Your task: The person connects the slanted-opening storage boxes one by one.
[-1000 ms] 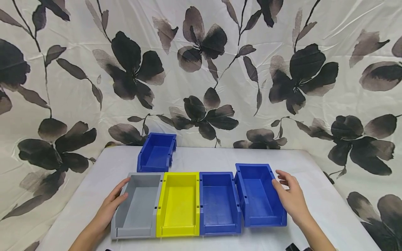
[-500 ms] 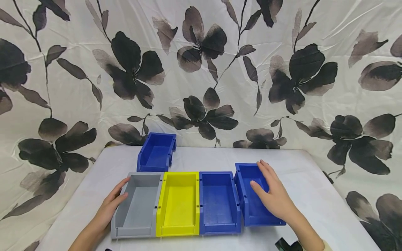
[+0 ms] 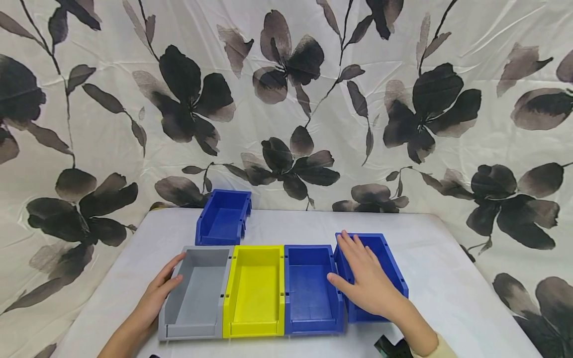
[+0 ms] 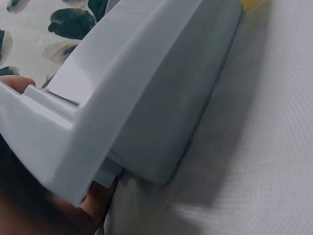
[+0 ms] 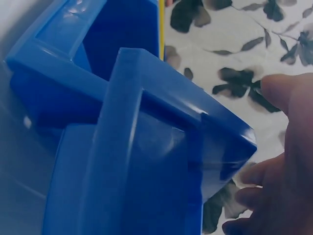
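In the head view, a grey bin (image 3: pixel 200 288), a yellow bin (image 3: pixel 254 291) and a blue bin (image 3: pixel 312 283) stand side by side. Just right of this row is another blue bin (image 3: pixel 389 268), slightly angled, its rear left corner against its neighbour. My left hand (image 3: pixel 152 296) holds the grey bin's left wall, with fingertips at the rim. The left wrist view shows this wall (image 4: pixel 161 88) close up. Over the right blue bin, my right hand (image 3: pixel 371 286) is spread with straight fingers, hiding part of its inside; the thumb points towards the neighbouring blue bin.
A further blue bin (image 3: pixel 225 219) sits behind the grey and yellow ones. All stand on a white-covered table (image 3: pixel 452 293). A floral cloth (image 3: pixel 286 114) hangs behind it. A small dark object (image 3: pixel 394 346) shows at the bottom edge, near the right wrist.
My right hand has moved left from the right blue bin's outer wall to over that bin, its fingers spreading. The left hand and the bins have stayed essentially in place.
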Tool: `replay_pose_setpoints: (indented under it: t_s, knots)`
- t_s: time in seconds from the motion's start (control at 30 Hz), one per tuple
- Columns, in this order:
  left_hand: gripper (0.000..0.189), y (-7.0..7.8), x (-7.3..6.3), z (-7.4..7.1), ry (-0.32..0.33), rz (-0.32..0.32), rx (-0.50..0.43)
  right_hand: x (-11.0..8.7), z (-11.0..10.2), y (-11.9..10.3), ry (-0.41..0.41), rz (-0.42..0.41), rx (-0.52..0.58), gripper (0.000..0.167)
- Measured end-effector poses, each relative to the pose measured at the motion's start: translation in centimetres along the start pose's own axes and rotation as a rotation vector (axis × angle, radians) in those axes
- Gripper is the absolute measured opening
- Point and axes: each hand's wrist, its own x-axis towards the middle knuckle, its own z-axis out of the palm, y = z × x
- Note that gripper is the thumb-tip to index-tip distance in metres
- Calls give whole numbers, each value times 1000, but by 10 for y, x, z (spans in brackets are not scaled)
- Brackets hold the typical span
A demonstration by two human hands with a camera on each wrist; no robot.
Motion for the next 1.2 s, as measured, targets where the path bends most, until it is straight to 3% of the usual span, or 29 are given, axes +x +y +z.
replay_pose_setpoints:
  t_s: [0.4, 1.2]
  knots:
    - [61, 1, -1, 0, -4, -23, 12, 1, 12, 0, -56, 30, -141, 95]
    - [62, 2, 0, 0, 4, -32, 17, 5, 16, -3, -42, 91, -269, 115]
